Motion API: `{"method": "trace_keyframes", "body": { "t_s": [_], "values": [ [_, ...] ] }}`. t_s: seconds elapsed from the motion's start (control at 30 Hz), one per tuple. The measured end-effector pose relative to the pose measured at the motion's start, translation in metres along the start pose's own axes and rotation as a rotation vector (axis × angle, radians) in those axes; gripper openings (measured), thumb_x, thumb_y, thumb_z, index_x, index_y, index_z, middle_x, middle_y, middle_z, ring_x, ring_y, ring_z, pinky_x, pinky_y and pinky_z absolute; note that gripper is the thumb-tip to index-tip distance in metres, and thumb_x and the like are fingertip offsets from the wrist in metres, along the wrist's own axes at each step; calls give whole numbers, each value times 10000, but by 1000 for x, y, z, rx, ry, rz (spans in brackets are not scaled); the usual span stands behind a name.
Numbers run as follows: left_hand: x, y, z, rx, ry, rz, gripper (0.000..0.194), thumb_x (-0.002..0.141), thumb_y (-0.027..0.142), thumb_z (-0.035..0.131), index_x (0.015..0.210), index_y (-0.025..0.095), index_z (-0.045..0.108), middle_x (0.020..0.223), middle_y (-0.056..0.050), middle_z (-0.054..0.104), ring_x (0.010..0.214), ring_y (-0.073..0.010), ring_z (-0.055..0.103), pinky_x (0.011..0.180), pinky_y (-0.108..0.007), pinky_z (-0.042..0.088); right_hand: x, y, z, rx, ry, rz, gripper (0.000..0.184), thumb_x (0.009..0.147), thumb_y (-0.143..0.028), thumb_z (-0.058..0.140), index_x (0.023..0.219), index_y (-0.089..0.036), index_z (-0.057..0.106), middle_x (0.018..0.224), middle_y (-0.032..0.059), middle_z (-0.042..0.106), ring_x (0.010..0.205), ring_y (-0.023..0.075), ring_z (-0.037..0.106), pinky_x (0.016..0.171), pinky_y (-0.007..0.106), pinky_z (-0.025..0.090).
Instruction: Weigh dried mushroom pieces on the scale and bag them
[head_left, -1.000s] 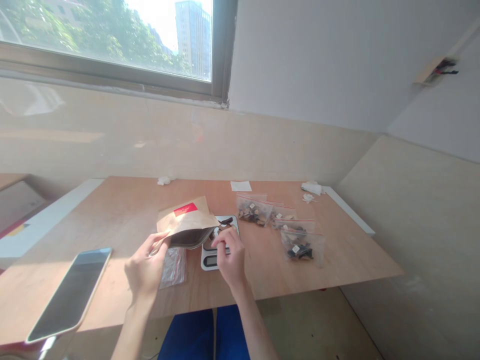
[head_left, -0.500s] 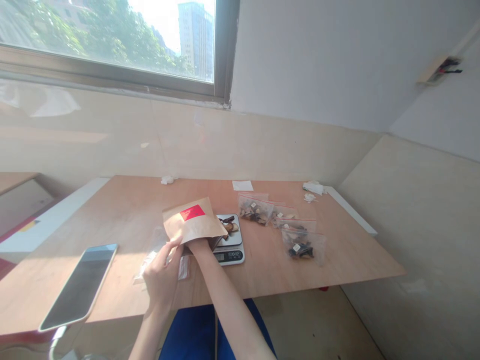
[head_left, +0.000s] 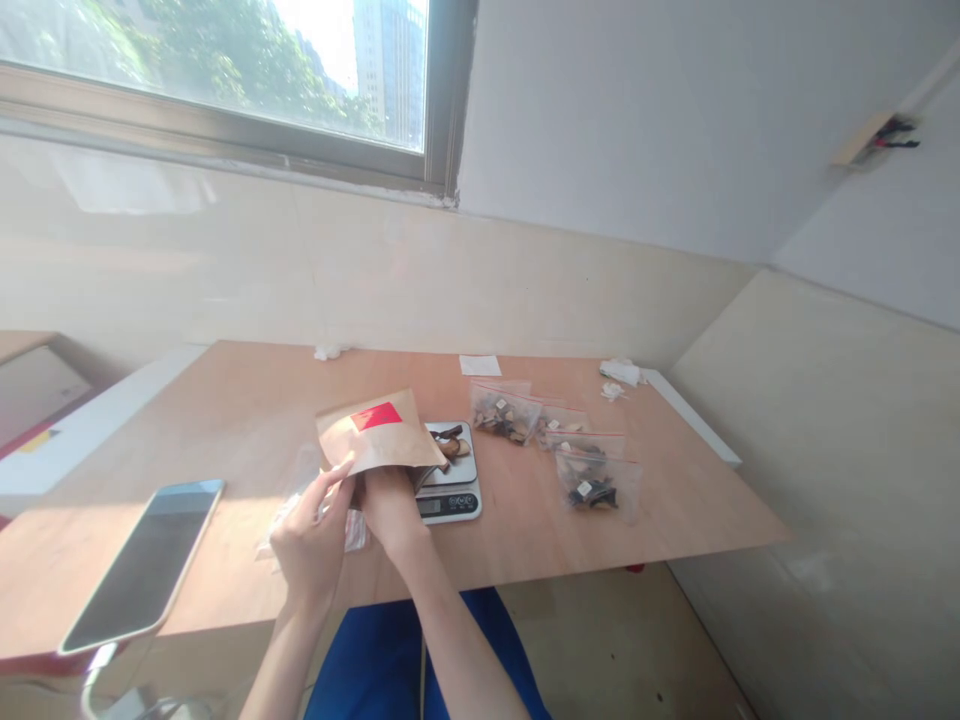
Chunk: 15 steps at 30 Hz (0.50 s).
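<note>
- Labels first: the kraft paper pouch (head_left: 379, 435) has a red rectangular label (head_left: 381, 416) on its face, but I can't make out any writing on it. The digital kitchen scale (head_left: 450, 500) has a lit display (head_left: 439, 506), too small to read. The zip bags have little white tags, also unreadable.
- Left hand (head_left: 311, 540): fingers pinched on the pouch's lower left edge, so it's gripping the pouch, which is held up off the desk (head_left: 225, 420) and tilted.
- Right hand (head_left: 390, 510): up against the underside of the pouch, with its fingers hidden behind the paper, so can't tell if it's gripping or just supporting.
- The pouch overlaps the scale's left side without seeming to rest on it. Dark and tan chunks (head_left: 454, 447) sit on the scale's platform, just beside the pouch's right corner.
- A crumpled clear plastic bag (head_left: 300, 510) lies on the desk just under the left hand.
- Four zip bags of dark chunks (head_left: 506, 415) sit in a loose cluster right of the scale, near but not touching it.
- The scale sits fairly near the desk's front edge. A smartphone (head_left: 142, 565) lies near the front left, well apart from the hands, with a wide gap of desk between the cluster and the right edge.
</note>
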<state>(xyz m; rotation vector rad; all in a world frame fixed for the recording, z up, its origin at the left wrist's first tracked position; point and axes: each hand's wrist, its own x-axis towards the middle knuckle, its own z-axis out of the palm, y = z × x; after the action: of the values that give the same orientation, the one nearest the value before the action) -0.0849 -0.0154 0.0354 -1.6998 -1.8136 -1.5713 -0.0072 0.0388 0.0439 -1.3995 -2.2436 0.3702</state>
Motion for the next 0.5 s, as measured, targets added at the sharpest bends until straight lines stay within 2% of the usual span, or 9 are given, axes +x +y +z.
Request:
{"method": "trace_keyframes", "body": {
  "t_s": [0.13,0.27,0.33,0.4,0.5],
  "values": [
    [0,1,-1,-5,-19,-14,299,837,414,550,850,173,727,574,-13,664,500,-111,585,482,-196,375,-17,-5,-20,-22,-64,18,418,909,-154,425,1319,-81,456,1307,164,538,1181,261,530,984,362,424],
    [2,3,-4,5,-13,-13,303,840,417,542,831,180,730,568,-12,663,497,-110,583,472,-194,366,-27,-12,-35,-29,-78,128,312,898,-170,442,1151,-90,607,1060,170,678,939,303,657,764,377,528],
    [3,3,-5,11,-18,-28,295,837,415,544,836,188,732,590,-15,675,517,-115,595,467,-193,361,-30,-14,-37,-12,-10,216,258,899,-186,445,1017,-109,661,926,152,706,830,280,679,693,342,528],
    [5,3,-5,29,-24,-40,286,832,413,550,846,194,733,600,-16,681,512,-116,591,467,-194,358,-34,-12,-35,-12,109,252,227,891,-178,457,966,-125,664,886,136,701,806,254,675,679,314,516],
    [7,3,-3,72,-19,-31,277,827,408,559,834,194,735,589,-18,676,463,-103,549,461,-195,345,-40,-4,-25,-50,292,163,201,877,-163,472,978,-140,643,889,118,682,819,235,652,689,304,505]
  ]
}}
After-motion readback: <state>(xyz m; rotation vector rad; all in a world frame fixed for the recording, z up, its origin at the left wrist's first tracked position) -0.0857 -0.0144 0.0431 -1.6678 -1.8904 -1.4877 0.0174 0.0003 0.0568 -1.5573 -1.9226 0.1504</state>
